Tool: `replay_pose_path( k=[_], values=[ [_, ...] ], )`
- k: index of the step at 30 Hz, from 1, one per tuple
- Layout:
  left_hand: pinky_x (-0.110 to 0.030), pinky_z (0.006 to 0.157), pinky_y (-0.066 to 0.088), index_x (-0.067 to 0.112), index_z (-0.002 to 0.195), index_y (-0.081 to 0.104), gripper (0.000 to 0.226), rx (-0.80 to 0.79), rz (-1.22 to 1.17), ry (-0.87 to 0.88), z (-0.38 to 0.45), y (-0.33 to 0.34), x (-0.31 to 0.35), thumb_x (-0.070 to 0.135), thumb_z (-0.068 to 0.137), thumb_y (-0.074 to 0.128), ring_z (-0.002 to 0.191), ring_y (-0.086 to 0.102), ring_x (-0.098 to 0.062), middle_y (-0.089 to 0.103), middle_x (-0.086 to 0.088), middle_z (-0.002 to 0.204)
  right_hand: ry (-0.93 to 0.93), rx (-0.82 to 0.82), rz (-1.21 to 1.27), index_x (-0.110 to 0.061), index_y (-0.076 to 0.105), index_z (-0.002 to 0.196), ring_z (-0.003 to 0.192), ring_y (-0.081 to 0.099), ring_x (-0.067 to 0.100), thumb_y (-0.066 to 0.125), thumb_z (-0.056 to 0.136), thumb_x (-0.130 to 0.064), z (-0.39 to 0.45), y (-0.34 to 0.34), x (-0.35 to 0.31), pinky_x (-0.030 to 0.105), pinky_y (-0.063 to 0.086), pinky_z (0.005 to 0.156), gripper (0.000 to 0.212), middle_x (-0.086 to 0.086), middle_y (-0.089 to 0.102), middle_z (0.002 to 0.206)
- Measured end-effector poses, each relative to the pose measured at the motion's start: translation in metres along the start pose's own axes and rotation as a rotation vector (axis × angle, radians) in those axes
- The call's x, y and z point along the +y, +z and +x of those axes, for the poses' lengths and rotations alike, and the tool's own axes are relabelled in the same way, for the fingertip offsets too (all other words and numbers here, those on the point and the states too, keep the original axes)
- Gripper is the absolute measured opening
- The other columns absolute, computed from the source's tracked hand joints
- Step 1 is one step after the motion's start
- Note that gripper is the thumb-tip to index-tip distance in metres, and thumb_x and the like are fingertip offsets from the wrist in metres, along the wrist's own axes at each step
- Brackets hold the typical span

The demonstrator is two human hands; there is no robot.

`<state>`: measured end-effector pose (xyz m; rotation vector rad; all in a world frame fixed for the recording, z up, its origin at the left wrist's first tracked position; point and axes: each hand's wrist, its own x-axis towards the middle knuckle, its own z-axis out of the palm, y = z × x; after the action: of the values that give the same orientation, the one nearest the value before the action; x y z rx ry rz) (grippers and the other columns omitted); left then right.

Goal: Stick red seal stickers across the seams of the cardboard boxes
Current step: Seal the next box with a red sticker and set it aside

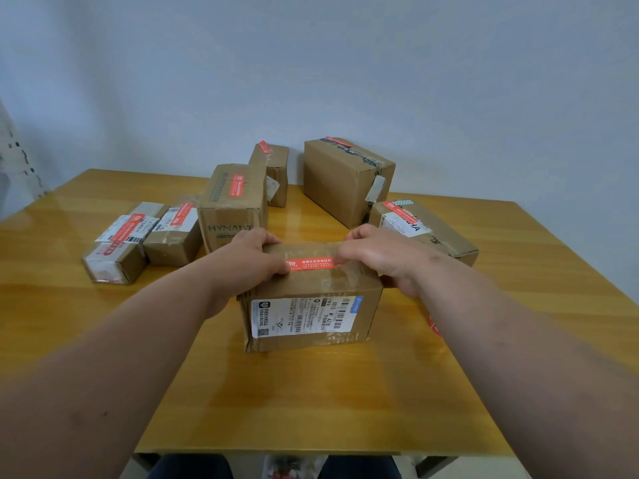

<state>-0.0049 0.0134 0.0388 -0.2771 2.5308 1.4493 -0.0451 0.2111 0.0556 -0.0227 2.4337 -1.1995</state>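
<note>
Fingers of the left hand (254,261) curl over the left end of the near cardboard box (311,305), the thumb tip pressing the left end of the red seal sticker (311,263). That sticker lies flat on the box top, its long axis running left to right across the taped seam. Fingers of the right hand (377,257) bend down onto the sticker's right end, pressing it. This box sits mid-counter (311,402), its shipping label facing the person.

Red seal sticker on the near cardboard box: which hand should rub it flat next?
Probably right. The right hand already has fingertips on the red seal sticker; the left hand grips the near cardboard box, steadying it.
</note>
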Motion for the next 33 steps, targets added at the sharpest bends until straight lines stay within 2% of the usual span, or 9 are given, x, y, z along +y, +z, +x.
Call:
replay_pose_path(
  k=[3,5,8,13,18,23,26,31,33],
  values=[
    [-0.043,0.084,0.055,0.029,0.129,0.048,0.043,0.026,0.013,0.015,0.001,0.002,-0.001,0.024,0.089,0.064,0.100,0.059,-0.025,0.042,-0.003,0.127,0.031,0.075,-0.312,-0.020,0.037,0.138,0.111,0.057,0.027,0.072,0.061,-0.072,0.002,0.014,-0.007,0.043,0.051,0.092,0.100,0.007,0.052,0.129],
    [-0.045,0.086,0.055,0.029,0.130,0.048,0.044,0.038,0.030,0.019,0.002,0.002,-0.001,0.025,0.089,0.064,0.100,0.058,-0.025,0.041,-0.002,0.127,0.059,0.117,-0.392,-0.018,0.030,0.145,0.121,0.050,0.032,0.072,0.057,-0.077,0.005,0.022,-0.012,0.048,0.048,0.098,0.114,0.010,0.043,0.138],
    [-0.043,0.087,0.054,0.030,0.129,0.048,0.043,0.038,0.045,0.031,0.003,0.002,-0.003,0.024,0.089,0.064,0.101,0.057,-0.024,0.040,0.000,0.127,0.086,0.093,-0.323,-0.017,0.034,0.141,0.115,0.053,0.030,0.076,0.063,-0.065,0.004,0.021,-0.016,0.043,0.051,0.091,0.101,0.011,0.047,0.132],
    [-0.043,0.088,0.054,0.031,0.125,0.049,0.039,0.035,0.039,0.034,0.005,0.001,-0.003,0.025,0.089,0.063,0.102,0.057,-0.023,0.042,0.000,0.125,0.081,-0.013,0.006,-0.011,0.050,0.121,0.078,0.065,0.020,0.070,0.083,-0.025,-0.005,0.009,-0.016,0.029,0.054,0.066,0.045,0.008,0.064,0.095],
    [-0.045,0.090,0.053,0.030,0.127,0.048,0.055,0.091,0.163,0.039,0.006,0.005,-0.003,0.052,0.080,0.068,0.108,0.053,-0.023,0.044,0.001,0.125,0.090,0.069,-0.229,-0.019,0.032,0.142,0.112,0.055,0.031,0.075,0.051,-0.067,-0.001,0.022,-0.015,0.043,0.052,0.090,0.112,0.011,0.049,0.130],
    [-0.045,0.090,0.053,0.030,0.128,0.047,0.055,0.104,0.162,0.016,0.007,0.006,-0.002,0.043,0.081,0.073,0.108,0.052,-0.024,0.043,0.001,0.124,0.099,-0.028,0.001,-0.018,0.048,0.127,0.091,0.064,0.025,0.070,0.083,-0.024,-0.003,0.009,-0.011,0.038,0.056,0.084,0.050,0.011,0.061,0.106],
    [-0.046,0.087,0.055,0.030,0.126,0.049,0.046,0.095,0.091,-0.007,0.009,0.006,-0.002,0.033,0.084,0.069,0.105,0.055,-0.026,0.046,-0.001,0.121,0.086,-0.039,0.095,-0.017,0.057,0.109,0.078,0.061,0.021,0.055,0.091,-0.018,-0.007,0.005,-0.011,0.035,0.051,0.081,0.018,0.007,0.062,0.086],
    [-0.048,0.089,0.052,0.032,0.121,0.053,0.033,0.118,0.055,0.016,0.008,0.007,-0.003,0.038,0.088,0.056,0.107,0.056,-0.027,0.052,-0.003,0.122,0.052,0.069,-0.144,-0.018,0.042,0.130,0.094,0.057,0.020,0.064,0.085,-0.054,-0.002,0.017,-0.011,0.032,0.045,0.068,0.061,0.005,0.056,0.110],
    [-0.048,0.091,0.052,0.031,0.124,0.051,0.037,0.129,0.094,0.032,0.007,0.007,-0.004,0.044,0.090,0.055,0.109,0.056,-0.027,0.051,-0.002,0.124,0.044,0.061,-0.120,-0.016,0.046,0.125,0.090,0.058,0.019,0.063,0.090,-0.044,-0.002,0.017,-0.012,0.031,0.045,0.065,0.048,0.006,0.058,0.107]
  ],
)
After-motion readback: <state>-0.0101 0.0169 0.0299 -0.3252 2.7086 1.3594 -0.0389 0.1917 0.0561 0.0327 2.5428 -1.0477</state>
